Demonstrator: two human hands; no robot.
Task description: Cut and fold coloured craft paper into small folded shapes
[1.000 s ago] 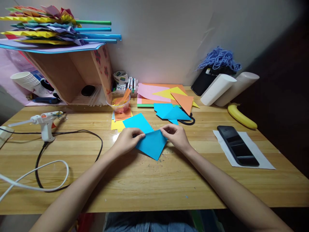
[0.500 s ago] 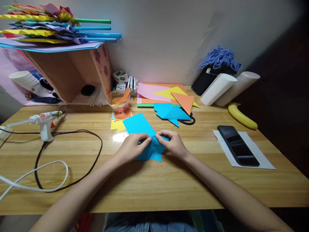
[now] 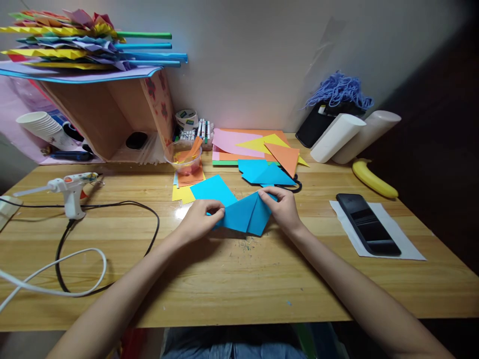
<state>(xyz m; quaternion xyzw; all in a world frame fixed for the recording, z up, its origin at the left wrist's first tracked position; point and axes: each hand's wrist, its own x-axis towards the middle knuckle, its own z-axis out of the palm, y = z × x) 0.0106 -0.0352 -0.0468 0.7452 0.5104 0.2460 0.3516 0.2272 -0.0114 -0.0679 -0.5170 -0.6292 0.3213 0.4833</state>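
A folded blue paper (image 3: 241,214) is stretched between my two hands above the wooden table (image 3: 232,289). My left hand (image 3: 202,218) pinches its left end between thumb and fingers. At its upper right edge, my right hand (image 3: 281,205) grips it the same way. A crease runs down the right part of the paper. Just behind it lies a flat blue sheet (image 3: 213,189), partly covered by the held paper. More blue pieces (image 3: 267,173) rest farther back, over black-handled scissors (image 3: 297,187).
Left: a glue gun (image 3: 73,194) with looping cables. Behind: a plastic cup (image 3: 183,157) of paper scraps, markers, coloured sheets (image 3: 239,142) and an open box (image 3: 112,114) topped with paper flowers. Right: a phone (image 3: 368,224), a banana (image 3: 374,179) and white rolls (image 3: 337,137).
My hands have moved apart, the left one slightly left and the right one right and up. The folded blue paper has turned and now spans the gap between them.
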